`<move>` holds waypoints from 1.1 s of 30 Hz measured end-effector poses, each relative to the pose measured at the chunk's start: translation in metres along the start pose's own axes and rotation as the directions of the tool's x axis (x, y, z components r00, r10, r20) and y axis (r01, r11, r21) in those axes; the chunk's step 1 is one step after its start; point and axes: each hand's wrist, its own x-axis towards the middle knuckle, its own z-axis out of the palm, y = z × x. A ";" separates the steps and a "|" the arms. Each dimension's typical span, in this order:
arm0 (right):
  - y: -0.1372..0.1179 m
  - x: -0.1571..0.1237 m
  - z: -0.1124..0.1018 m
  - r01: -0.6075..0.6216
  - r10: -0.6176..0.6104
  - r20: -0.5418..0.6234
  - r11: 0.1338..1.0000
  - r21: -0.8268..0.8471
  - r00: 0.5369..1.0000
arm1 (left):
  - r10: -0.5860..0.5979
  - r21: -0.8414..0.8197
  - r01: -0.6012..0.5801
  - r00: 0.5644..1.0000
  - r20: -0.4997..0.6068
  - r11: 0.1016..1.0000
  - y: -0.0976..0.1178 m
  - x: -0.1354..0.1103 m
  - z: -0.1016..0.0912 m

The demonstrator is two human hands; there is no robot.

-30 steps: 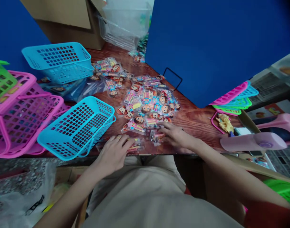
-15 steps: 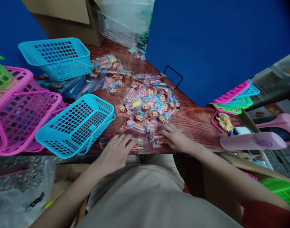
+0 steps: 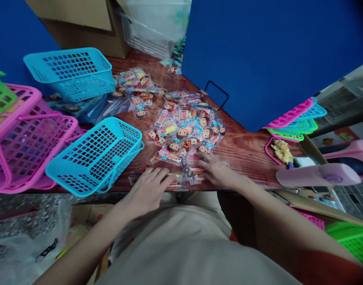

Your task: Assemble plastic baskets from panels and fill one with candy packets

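A heap of small clear packets printed with cartoon faces (image 3: 184, 126) covers the middle of a wooden table (image 3: 247, 150). My left hand (image 3: 148, 188) lies at the table's near edge, fingers curled down onto a flat packet (image 3: 174, 183). My right hand (image 3: 218, 172) rests just to its right with fingers stretched flat, touching packets at the near end of the heap (image 3: 195, 171). A turquoise basket (image 3: 95, 156) lies tilted on its side directly left of my left hand.
Pink baskets (image 3: 23, 138) and another turquoise basket (image 3: 71, 71) stand at the left. A blue partition (image 3: 264, 55) rises behind the heap. Stacked coloured baskets (image 3: 294, 118) and a pink object (image 3: 318, 176) sit at the right. A cardboard box (image 3: 86, 23) stands at the back.
Both hands have stayed at the near edge, sliding slightly closer together over the packets. The view has shifted a little.
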 end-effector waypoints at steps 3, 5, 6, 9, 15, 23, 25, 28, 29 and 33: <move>0.000 0.008 -0.006 0.002 -0.001 0.035 0.999 -0.044 0.999 | -0.005 0.003 0.005 1.000 0.007 1.000 0.001 0.002 -0.003; 0.000 0.014 -0.009 0.035 -0.033 0.038 0.998 -0.051 0.999 | -0.011 0.008 0.011 1.000 0.013 1.000 0.002 0.003 -0.004; -0.001 0.016 -0.009 0.056 -0.055 0.036 0.997 -0.046 0.998 | -0.013 0.008 0.013 1.000 0.016 1.000 0.003 0.004 -0.005; -0.003 0.015 -0.006 0.066 -0.065 0.033 0.997 -0.034 0.997 | -0.017 -0.009 0.017 1.000 0.017 1.000 0.001 0.005 -0.004; -0.007 -0.006 -0.003 -0.059 0.059 -0.007 0.998 0.027 0.998 | -0.156 -0.251 0.117 0.977 -0.144 0.961 -0.008 0.003 -0.003; -0.031 0.022 -0.005 -0.068 0.461 -0.457 0.757 0.650 0.761 | -0.678 -0.984 -0.075 0.733 0.056 -0.162 0.018 0.023 -0.021; -0.046 0.036 0.000 -0.021 0.471 -0.460 0.715 0.699 0.753 | -0.664 -0.905 -0.124 0.721 0.200 -0.407 0.027 0.032 -0.018; -0.069 0.048 0.007 0.017 0.471 -0.509 0.722 0.692 0.720 | -0.674 -0.813 -0.183 0.672 0.307 -0.552 0.031 0.040 -0.010; -0.075 0.049 0.008 0.018 0.468 -0.531 0.738 0.675 0.707 | -0.687 -0.798 -0.205 0.653 0.320 -0.567 0.031 0.041 -0.007; -0.092 0.051 0.007 0.009 0.423 -0.552 0.788 0.616 0.718 | -0.700 -0.761 -0.218 0.597 0.391 -0.611 0.026 0.037 0.001</move>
